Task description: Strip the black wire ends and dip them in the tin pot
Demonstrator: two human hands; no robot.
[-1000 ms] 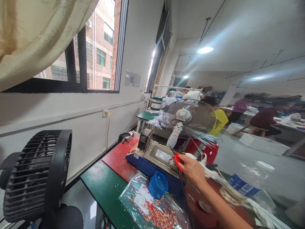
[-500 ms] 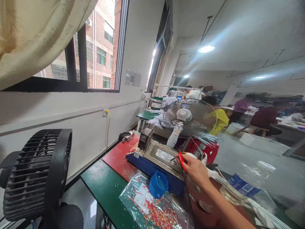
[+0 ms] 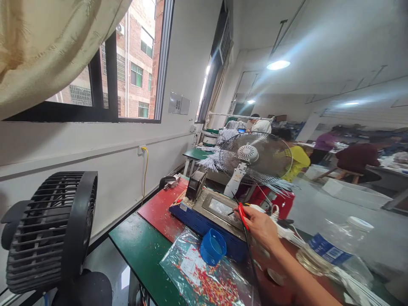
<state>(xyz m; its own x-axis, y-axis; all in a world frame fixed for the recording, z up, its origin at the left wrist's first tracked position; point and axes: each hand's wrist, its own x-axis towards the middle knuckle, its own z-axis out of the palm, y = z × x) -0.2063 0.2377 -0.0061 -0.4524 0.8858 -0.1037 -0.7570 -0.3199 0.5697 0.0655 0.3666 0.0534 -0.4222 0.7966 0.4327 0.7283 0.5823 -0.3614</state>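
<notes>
My right hand (image 3: 263,227) is closed, fingers pinched round a black cable (image 3: 252,259) at its red section (image 3: 243,216). Thin dark ends stick out past the red part. They hover over, or perhaps touch, the shiny silver surface in the rectangular well of a blue-sided metal machine (image 3: 204,227) that looks like a solder pot; I cannot tell which. Below the hand the cable hangs down towards the table's near side. In front of the machine, a blue plastic ring or cup (image 3: 213,247) sits on a clear plastic bag (image 3: 174,259) with many small red and yellow pieces (image 3: 219,287). My left hand is out of view.
A black fan (image 3: 51,233) stands at the left, and a grey fan (image 3: 248,155) behind the machine. A clear bottle (image 3: 331,246) and white cables (image 3: 360,284) lie right of my forearm. Several people sit or stand at far tables.
The view has shifted very slightly. My right hand keeps its grip on the cable in nearly the same place over the machine.
</notes>
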